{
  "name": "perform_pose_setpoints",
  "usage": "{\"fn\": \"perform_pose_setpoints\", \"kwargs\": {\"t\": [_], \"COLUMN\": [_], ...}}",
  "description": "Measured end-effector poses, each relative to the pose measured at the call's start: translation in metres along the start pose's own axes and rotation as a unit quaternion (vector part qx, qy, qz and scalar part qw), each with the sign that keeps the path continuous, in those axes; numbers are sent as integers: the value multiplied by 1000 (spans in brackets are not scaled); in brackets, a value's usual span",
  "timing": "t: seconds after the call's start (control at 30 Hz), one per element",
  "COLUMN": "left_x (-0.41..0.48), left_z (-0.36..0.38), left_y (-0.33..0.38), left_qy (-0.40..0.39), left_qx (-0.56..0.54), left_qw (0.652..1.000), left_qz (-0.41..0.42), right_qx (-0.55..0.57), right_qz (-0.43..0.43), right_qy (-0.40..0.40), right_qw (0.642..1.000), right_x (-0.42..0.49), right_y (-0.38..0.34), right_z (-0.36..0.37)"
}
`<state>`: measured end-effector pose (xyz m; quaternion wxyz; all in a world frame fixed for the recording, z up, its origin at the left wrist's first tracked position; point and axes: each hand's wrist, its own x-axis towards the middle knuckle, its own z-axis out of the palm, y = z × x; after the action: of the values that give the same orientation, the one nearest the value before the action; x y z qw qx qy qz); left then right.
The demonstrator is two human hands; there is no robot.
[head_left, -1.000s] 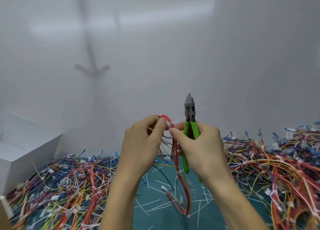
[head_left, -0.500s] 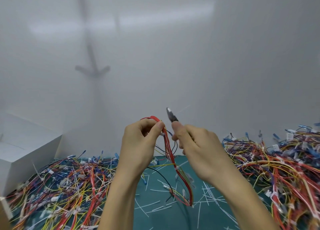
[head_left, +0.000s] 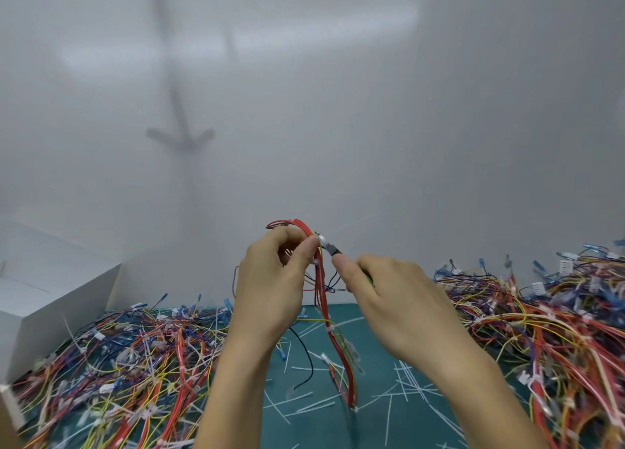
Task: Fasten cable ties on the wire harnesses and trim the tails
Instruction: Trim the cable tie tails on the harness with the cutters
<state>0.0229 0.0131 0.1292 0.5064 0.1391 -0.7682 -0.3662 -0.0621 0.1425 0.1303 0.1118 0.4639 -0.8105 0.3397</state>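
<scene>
My left hand (head_left: 270, 293) pinches the looped top of a red wire harness (head_left: 323, 300), which hangs down to the green mat. A thin white cable tie tail (head_left: 355, 223) sticks out to the upper right from the bundle. My right hand (head_left: 395, 300) grips green-handled cutters (head_left: 329, 247); only the grey jaws and a sliver of green handle show. The jaws point up-left and touch the harness right at my left fingertips, where the tie sits.
Heaps of coloured wire harnesses lie at the left (head_left: 118, 364) and right (head_left: 548, 323). Cut white tie tails (head_left: 406, 381) litter the green mat (head_left: 372, 425) between them. A white box (head_left: 44, 293) stands at the far left. A white wall is close behind.
The cutters swung from upright to pointing up-left, and their jaws closed in on the tie at my left fingertips. My right hand turned palm-down, hiding the green handles.
</scene>
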Motion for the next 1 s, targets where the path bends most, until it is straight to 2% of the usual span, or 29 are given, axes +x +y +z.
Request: {"fn": "perform_pose_setpoints", "kwargs": {"t": [1.0], "left_x": [0], "left_z": [3], "left_y": [1], "left_qy": [7], "left_qx": [-17], "left_qw": [999], "left_qz": [36], "right_qx": [40], "right_qz": [6], "right_qy": [4], "right_qw": [999], "right_x": [3], "right_y": [0], "right_z": [2]}}
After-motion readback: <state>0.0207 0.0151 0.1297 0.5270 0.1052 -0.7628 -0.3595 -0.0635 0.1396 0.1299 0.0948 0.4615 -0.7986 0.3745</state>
